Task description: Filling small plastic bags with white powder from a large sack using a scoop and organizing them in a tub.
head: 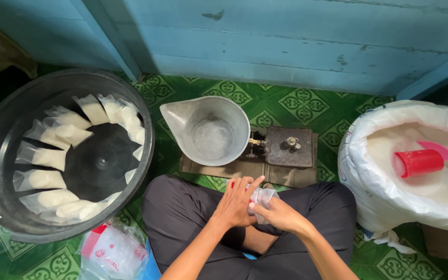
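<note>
You sit cross-legged on a green patterned floor [307,106] by a blue wall [286,36]. Your left hand [235,205] and right hand [278,213] both pinch a small clear bag [262,198] over your lap, before the metal scale pan [208,129].

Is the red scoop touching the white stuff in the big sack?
Touching. The head view shows the red scoop lying on the white grains inside the sack, no gap beneath it.
</note>
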